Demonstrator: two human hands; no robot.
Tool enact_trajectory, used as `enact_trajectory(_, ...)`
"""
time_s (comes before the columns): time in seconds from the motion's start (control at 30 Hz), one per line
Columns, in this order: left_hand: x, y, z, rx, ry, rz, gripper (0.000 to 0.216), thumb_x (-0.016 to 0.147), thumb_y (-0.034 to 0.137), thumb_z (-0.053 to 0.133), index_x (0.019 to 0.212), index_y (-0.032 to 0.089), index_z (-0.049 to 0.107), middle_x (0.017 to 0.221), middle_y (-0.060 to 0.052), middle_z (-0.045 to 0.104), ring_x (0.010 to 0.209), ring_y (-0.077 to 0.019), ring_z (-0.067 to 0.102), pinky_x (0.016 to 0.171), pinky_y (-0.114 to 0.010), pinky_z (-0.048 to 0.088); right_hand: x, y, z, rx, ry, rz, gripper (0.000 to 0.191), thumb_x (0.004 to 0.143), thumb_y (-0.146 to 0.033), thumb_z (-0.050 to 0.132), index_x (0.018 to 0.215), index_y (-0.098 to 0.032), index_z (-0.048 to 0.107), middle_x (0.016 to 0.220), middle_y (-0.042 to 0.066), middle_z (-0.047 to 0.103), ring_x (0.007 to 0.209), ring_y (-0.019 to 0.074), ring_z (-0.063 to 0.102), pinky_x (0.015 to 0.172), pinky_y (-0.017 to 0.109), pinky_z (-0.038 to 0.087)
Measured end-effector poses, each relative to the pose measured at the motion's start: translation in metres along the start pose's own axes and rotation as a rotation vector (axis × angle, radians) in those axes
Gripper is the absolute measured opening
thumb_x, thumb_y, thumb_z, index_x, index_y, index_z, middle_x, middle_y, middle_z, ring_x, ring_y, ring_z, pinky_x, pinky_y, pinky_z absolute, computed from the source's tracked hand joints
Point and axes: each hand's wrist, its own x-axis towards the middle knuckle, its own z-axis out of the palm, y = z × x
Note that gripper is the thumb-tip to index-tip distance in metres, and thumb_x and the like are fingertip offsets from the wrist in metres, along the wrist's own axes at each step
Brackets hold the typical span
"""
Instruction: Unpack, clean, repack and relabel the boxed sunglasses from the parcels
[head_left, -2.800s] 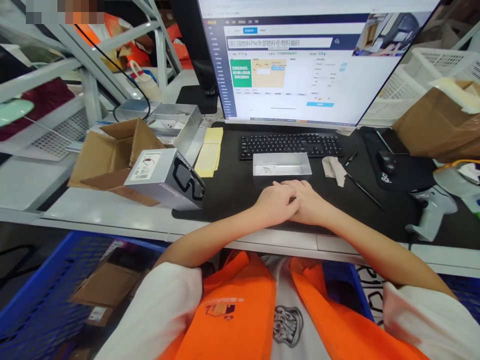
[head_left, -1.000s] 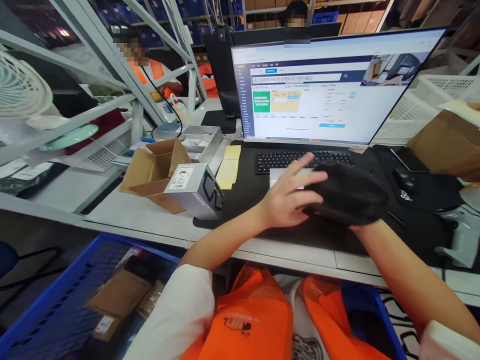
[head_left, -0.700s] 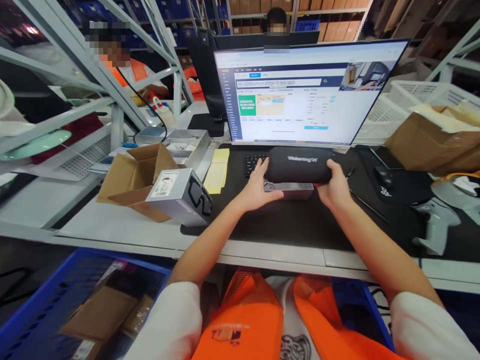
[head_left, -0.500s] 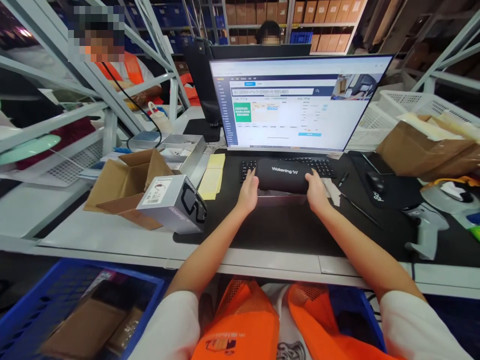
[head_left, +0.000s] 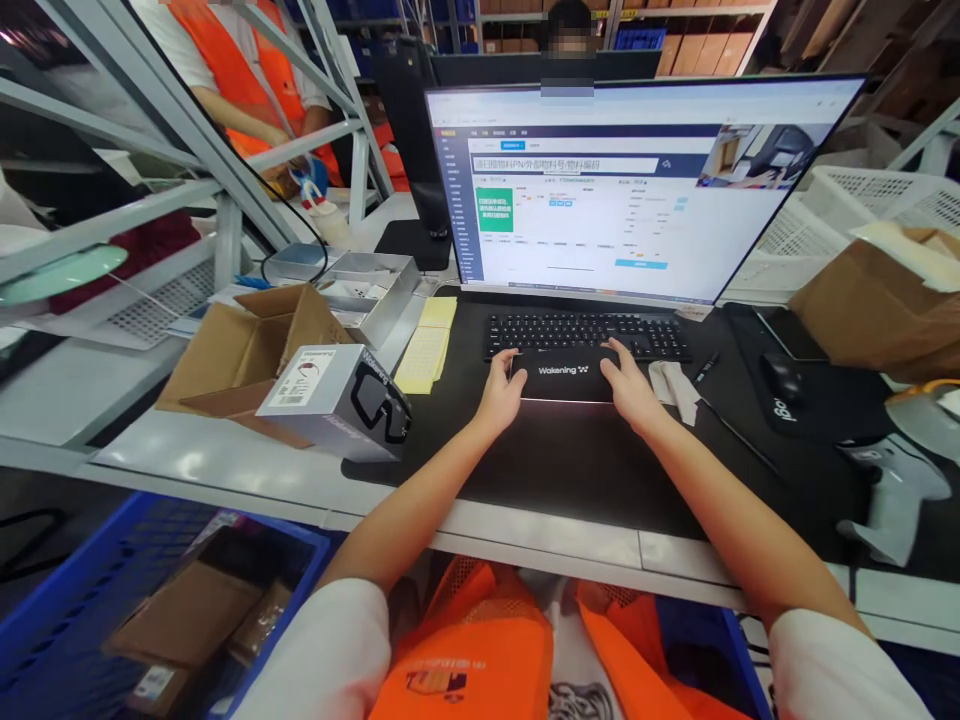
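A black case (head_left: 564, 372) printed "Wakening" lies sunk into a silver tray (head_left: 564, 399) on the black desk mat, just in front of the keyboard (head_left: 586, 335). My left hand (head_left: 501, 392) presses on the case's left end, fingers curled over its edge. My right hand (head_left: 628, 388) rests on the right end, fingers lying flat on top. A grey product box (head_left: 335, 401) with glasses drawn on its side sits to the left, leaning on an open cardboard carton (head_left: 240, 355).
A big monitor (head_left: 637, 185) stands behind the keyboard. Yellow label sheets (head_left: 426, 345) and an open silver box (head_left: 371, 290) lie at left; a cloth (head_left: 673, 385), pen, mouse (head_left: 780, 378) and barcode scanner (head_left: 896, 485) at right. A blue crate (head_left: 112, 610) sits below. Another person in orange stands beyond the rack.
Both hands brought the black case up from my lap, carried it forward and lowered it into the silver tray. The head camera tilted slightly down.
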Motion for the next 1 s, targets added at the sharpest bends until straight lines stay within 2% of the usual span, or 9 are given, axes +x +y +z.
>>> enact_trajectory(0.23, 0.008, -0.001, 0.000, 0.125, -0.002, 0.108, 0.034, 0.091, 0.024, 0.061, 0.124, 0.021, 0.067, 0.145, -0.013, 0.060, 0.141, -0.0264, 0.052, 0.125, -0.047, 0.036, 0.001, -0.012, -0.017, -0.408, -0.191, -0.155, 0.050, 0.098, -0.039, 0.041, 0.139, -0.022, 0.062, 0.146, 0.014, 0.058, 0.140, 0.0328, 0.050, 0.123, 0.065, 0.025)
enact_trajectory(0.4, -0.022, 0.055, -0.021, 0.458, -0.141, 0.349, 0.037, 0.092, 0.025, 0.061, 0.128, 0.020, 0.069, 0.151, -0.013, 0.057, 0.145, -0.0315, 0.050, 0.123, -0.052, 0.039, -0.030, -0.051, -0.012, -0.807, -0.280, -0.389, 0.081, 0.091, -0.067, 0.059, 0.156, -0.021, 0.045, 0.141, 0.022, 0.058, 0.134, 0.0420, 0.051, 0.114, 0.083, 0.011)
enact_trajectory(0.47, -0.044, 0.081, -0.048, 0.569, -0.022, 0.570, 0.035, 0.093, 0.025, 0.061, 0.127, 0.022, 0.068, 0.149, -0.010, 0.059, 0.148, -0.0305, 0.046, 0.123, -0.051, 0.038, -0.035, -0.061, -0.004, -0.911, -0.304, -0.439, 0.094, 0.085, -0.068, 0.066, 0.161, -0.020, 0.037, 0.144, 0.025, 0.054, 0.136, 0.0437, 0.049, 0.114, 0.078, 0.021)
enact_trajectory(0.53, -0.065, 0.096, -0.084, 0.623, 0.288, 0.719, 0.034, 0.091, 0.027, 0.065, 0.125, 0.024, 0.067, 0.149, -0.009, 0.057, 0.152, -0.0317, 0.038, 0.126, -0.055, 0.031, -0.031, -0.064, 0.002, -0.984, -0.345, -0.398, 0.102, 0.082, -0.066, 0.071, 0.163, -0.017, 0.033, 0.145, 0.027, 0.052, 0.136, 0.0448, 0.049, 0.113, 0.071, 0.032)
enact_trajectory(0.6, -0.084, 0.095, -0.123, 0.676, 0.658, 0.668, 0.043, 0.085, 0.029, 0.073, 0.127, 0.025, 0.065, 0.158, -0.011, 0.045, 0.157, -0.0371, 0.025, 0.128, -0.061, 0.021, -0.022, -0.062, 0.007, -1.009, -0.398, -0.348, 0.104, 0.082, -0.066, 0.071, 0.164, -0.016, 0.031, 0.144, 0.028, 0.053, 0.132, 0.0445, 0.052, 0.109, 0.063, 0.040)
enact_trajectory(0.67, -0.097, 0.082, -0.154, 0.750, 0.860, 0.495, 0.058, 0.077, 0.032, 0.082, 0.130, 0.024, 0.062, 0.165, -0.015, 0.030, 0.159, -0.0433, 0.011, 0.127, -0.065, 0.013, -0.014, -0.057, 0.008, -0.997, -0.416, -0.352, 0.100, 0.084, -0.066, 0.068, 0.164, -0.018, 0.033, 0.142, 0.027, 0.054, 0.130, 0.0437, 0.055, 0.105, 0.057, 0.046)
enact_trajectory(0.77, -0.111, 0.058, -0.176, 0.819, 0.887, 0.387, 0.061, 0.071, 0.032, 0.086, 0.127, 0.021, 0.061, 0.162, -0.020, 0.027, 0.156, -0.0467, 0.016, 0.124, -0.067, 0.017, -0.015, -0.048, 0.005, -0.953, -0.359, -0.443, 0.090, 0.086, -0.065, 0.065, 0.161, -0.022, 0.040, 0.140, 0.025, 0.055, 0.128, 0.0432, 0.056, 0.102, 0.056, 0.047)
enact_trajectory(0.87, -0.120, 0.050, -0.175, 0.758, 0.820, 0.516, 0.051, 0.074, 0.030, 0.084, 0.118, 0.021, 0.061, 0.150, -0.017, 0.038, 0.145, -0.0382, 0.041, 0.118, -0.057, 0.037, -0.029, -0.039, -0.002, -0.874, -0.263, -0.586, 0.083, 0.086, -0.060, 0.069, 0.157, -0.022, 0.047, 0.140, 0.025, 0.054, 0.127, 0.0427, 0.056, 0.102, 0.056, 0.047)
enact_trajectory(1.0, -0.105, 0.067, -0.160, 0.346, 0.795, 0.574, 0.056, 0.070, 0.043, 0.086, 0.115, 0.024, 0.059, 0.139, -0.011, 0.049, 0.138, -0.0307, 0.049, 0.115, -0.048, 0.043, -0.055, -0.027, -0.015, -0.688, -0.022, -0.668, 0.084, 0.085, -0.060, 0.071, 0.153, -0.018, 0.049, 0.141, 0.024, 0.051, 0.128, 0.0421, 0.053, 0.103, 0.057, 0.048)
